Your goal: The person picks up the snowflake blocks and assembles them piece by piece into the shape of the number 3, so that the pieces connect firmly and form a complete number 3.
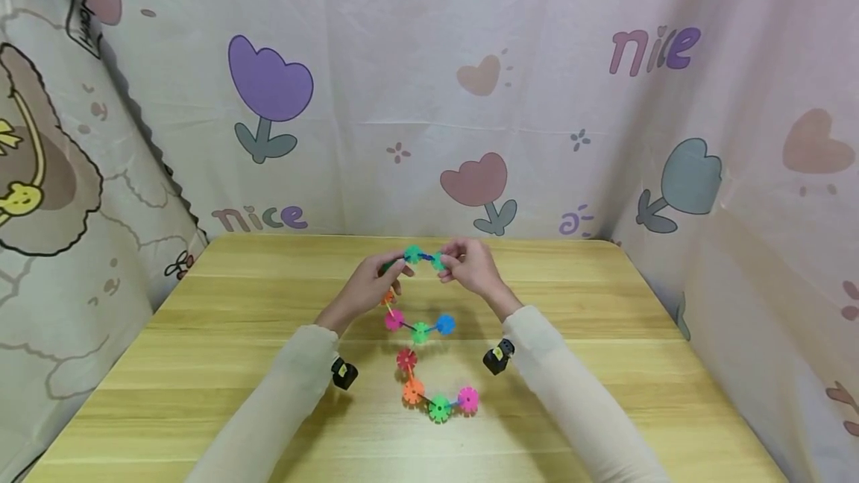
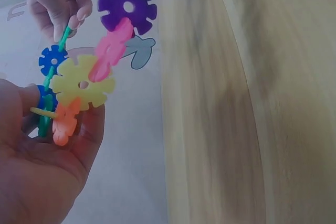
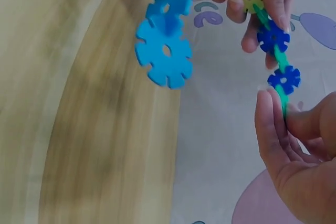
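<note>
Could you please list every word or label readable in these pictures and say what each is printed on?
"nice" on the curtain, upper right.
"nice" on the curtain, lower left, just above the table edge.
A small black-framed label on the left curtain panel: too tilted and small to read.
The right wrist view shows part of the letters "ce", cut off by the plastic pieces.

Both arms outstretched, left hand [image 1: 367,288] and right hand [image 1: 472,265] raised, fingers pinched, facing inward
</note>
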`<action>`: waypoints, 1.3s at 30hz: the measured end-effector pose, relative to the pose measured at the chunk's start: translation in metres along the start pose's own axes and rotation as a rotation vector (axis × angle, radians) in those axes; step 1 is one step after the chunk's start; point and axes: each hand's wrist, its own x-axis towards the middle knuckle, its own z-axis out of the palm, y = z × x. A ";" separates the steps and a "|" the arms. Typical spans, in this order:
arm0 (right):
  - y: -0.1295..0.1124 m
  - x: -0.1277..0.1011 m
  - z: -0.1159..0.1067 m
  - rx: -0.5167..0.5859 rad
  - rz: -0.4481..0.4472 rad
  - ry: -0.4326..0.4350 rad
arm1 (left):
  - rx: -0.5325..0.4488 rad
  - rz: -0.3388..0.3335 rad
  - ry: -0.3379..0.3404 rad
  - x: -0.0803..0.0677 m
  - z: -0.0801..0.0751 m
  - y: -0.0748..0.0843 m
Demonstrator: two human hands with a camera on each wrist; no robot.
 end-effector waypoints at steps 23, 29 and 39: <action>0.022 -0.001 0.013 0.130 -0.057 0.073 | 0.070 -0.099 -0.031 -0.001 0.000 0.015; 0.023 -0.001 0.014 0.181 -0.007 0.068 | 0.057 -0.112 -0.034 -0.002 -0.001 0.014; 0.009 0.001 0.008 0.081 0.010 0.033 | 0.008 -0.102 -0.034 -0.003 -0.003 0.003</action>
